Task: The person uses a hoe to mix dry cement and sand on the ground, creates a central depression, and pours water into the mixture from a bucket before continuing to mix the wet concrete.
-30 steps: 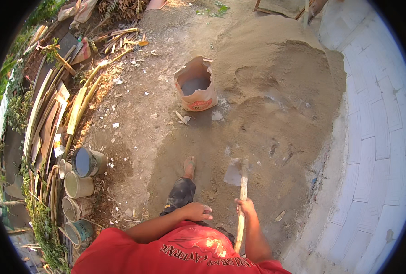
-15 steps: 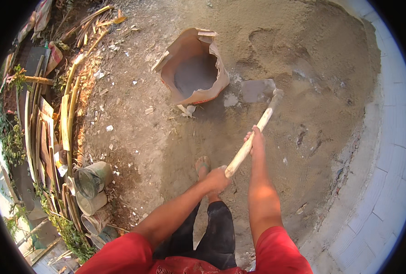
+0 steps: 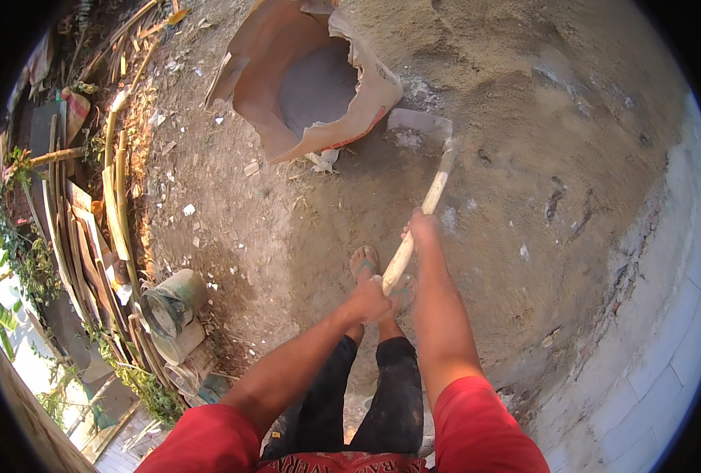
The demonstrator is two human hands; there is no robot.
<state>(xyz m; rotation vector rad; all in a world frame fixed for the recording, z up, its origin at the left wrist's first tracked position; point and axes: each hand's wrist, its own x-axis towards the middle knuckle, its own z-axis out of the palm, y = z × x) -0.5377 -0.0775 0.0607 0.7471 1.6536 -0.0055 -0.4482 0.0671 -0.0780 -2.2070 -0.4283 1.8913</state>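
I hold a hoe (image 3: 438, 183) by its pale wooden handle, with both hands wrapped round it. My left hand (image 3: 370, 301) is closed at the handle's near end, and my right hand (image 3: 422, 226) grips it farther up. The flat grey blade lies low on the ground at the far end, beside the right side of a large open paper sack (image 3: 378, 93). Whether blade and sack touch, I cannot tell. Grey powder (image 3: 319, 88) shows inside the sack, whose top edge is torn and ragged.
Brownish sand (image 3: 508, 63) spreads over the far right ground. A pale block wall (image 3: 658, 378) curves along the right. Stacked buckets (image 3: 173, 303), bamboo poles (image 3: 112, 197) and boards line the left. My feet (image 3: 364, 262) stand just beyond my left hand.
The hoe's blade has come closer to the sack, and both hands have shifted slightly left with the handle. The whole view has tilted, so the sack sits higher in it.
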